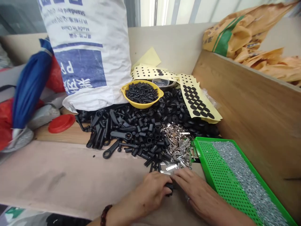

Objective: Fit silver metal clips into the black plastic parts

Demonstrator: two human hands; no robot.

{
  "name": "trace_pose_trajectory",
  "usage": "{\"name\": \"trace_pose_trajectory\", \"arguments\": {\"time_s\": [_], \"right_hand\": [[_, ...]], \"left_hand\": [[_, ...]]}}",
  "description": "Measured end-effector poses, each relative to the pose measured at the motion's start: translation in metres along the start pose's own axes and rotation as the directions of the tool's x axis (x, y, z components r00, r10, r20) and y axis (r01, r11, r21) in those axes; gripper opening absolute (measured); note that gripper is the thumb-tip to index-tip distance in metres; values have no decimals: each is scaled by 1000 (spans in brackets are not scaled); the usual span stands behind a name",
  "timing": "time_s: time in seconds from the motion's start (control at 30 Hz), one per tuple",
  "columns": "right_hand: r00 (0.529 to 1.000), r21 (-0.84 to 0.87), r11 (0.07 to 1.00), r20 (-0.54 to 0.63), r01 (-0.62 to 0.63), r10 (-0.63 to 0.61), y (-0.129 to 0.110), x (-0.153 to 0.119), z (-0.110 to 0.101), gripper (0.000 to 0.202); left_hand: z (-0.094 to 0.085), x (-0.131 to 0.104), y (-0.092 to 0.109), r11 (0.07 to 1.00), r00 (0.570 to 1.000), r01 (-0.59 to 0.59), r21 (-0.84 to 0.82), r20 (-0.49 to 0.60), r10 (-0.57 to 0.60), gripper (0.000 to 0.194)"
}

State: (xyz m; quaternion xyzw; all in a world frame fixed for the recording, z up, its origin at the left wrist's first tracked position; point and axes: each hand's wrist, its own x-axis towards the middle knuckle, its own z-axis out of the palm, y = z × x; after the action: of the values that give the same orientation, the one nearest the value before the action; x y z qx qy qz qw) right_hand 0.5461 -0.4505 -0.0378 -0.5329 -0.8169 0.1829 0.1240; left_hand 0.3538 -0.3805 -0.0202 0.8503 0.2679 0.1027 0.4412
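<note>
My left hand [154,185] is closed round a small black plastic part [169,187], mostly covered by the fingers. My right hand [191,186] meets it from the other side, fingers bent together at the fingertips of the left; what they pinch is hidden. Just beyond both hands lies a pile of shiny metal clips [178,142], with a flat metal strip [166,172] close to the fingertips. Short black tubes [150,135] and black ribbed plugs [152,164] lie beside the clips. Black crank handles [121,135] are heaped farther left.
A yellow bowl [141,105] holds black ribbed plugs. Yellow sheets with black round stickers [197,100] lie behind. At right stand a green tray [207,163] of small metal pieces and a wooden side board [249,94]. A white sack [87,40] and blue umbrella [31,84] are at left.
</note>
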Motion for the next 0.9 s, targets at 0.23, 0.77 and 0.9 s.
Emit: {"name": "trace_pose_trajectory", "arguments": {"time_s": [0.23,0.77,0.9], "right_hand": [[999,-7,1000,43,-4,4,17,12,-17,55],[1000,144,989,5,15,-16,47,38,-46,52],[995,133,991,-95,4,8,25,12,-40,45]], "left_hand": [[7,24,-2,992,999,-41,117,20,39,9],[5,45,-14,997,984,-60,38,-163,65,19],[-3,32,-3,992,985,-23,-121,-173,2,24]]}}
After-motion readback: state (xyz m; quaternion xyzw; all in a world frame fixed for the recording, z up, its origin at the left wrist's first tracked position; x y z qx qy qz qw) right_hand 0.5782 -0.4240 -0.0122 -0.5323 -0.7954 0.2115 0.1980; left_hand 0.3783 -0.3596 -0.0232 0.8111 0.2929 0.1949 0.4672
